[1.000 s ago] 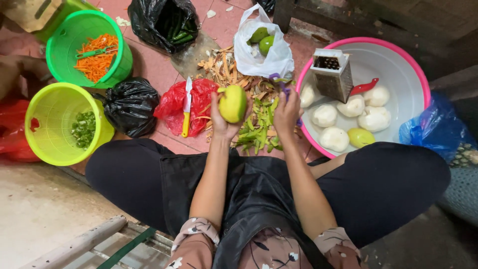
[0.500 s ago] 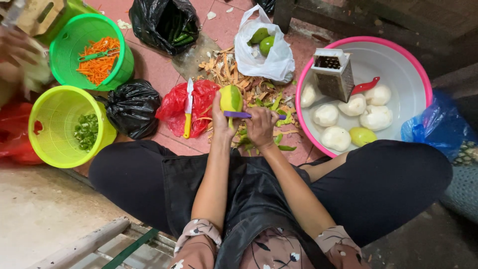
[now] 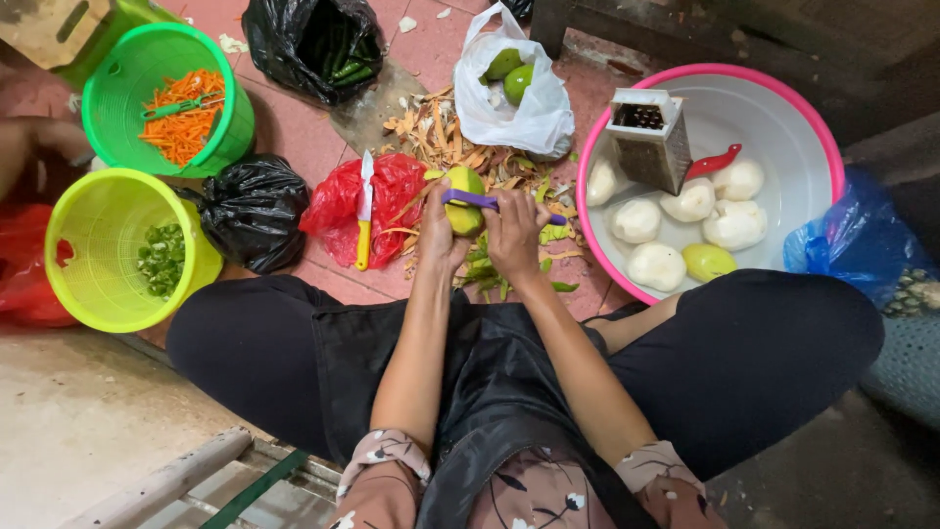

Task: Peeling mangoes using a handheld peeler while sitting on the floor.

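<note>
Person seated cross-legged on a tiled floor, peeling green mangoes over a heap of peelings (image 3: 460, 147).

Grip: left hand (image 3: 439, 230) is wrapped around a green mango (image 3: 467, 199), holding it above the peel heap, just in front of the knees. Right hand (image 3: 516, 233) is closed on a purple-handled peeler (image 3: 490, 203), which lies across the fruit's middle. Most of the skin in view is green, so I judge this one is barely started.

Done so far, as far as it shows: the pink-rimmed white basin (image 3: 813, 127) at the right holds six pale peeled mangoes (image 3: 695, 201), plus one yellow-green fruit (image 3: 709, 261) with skin on (whether partly peeled, cannot tell). A metal box grater (image 3: 646, 137) and a red-handled tool (image 3: 713, 161) sit in the basin too.

Left to do: the white plastic bag (image 3: 519, 118) beyond the heap shows two unpeeled green fruits (image 3: 509, 73); more may lie hidden under them.

Counts elsewhere:
- Buckets: two. The green bucket (image 3: 230, 137) holds orange shreds, the yellow-green bucket (image 3: 108, 211) holds chopped green bits.
- Black bags: two, one at the top (image 3: 294, 39) with long green pods, one knotted (image 3: 255, 211) by the yellow-green bucket.
- Red bag (image 3: 406, 196): one, with a yellow-handled knife (image 3: 364, 211) lying on it.
- Blue bag (image 3: 832, 235): one, beside the basin.

Another person's hand (image 3: 34, 142) shows at the left edge.
</note>
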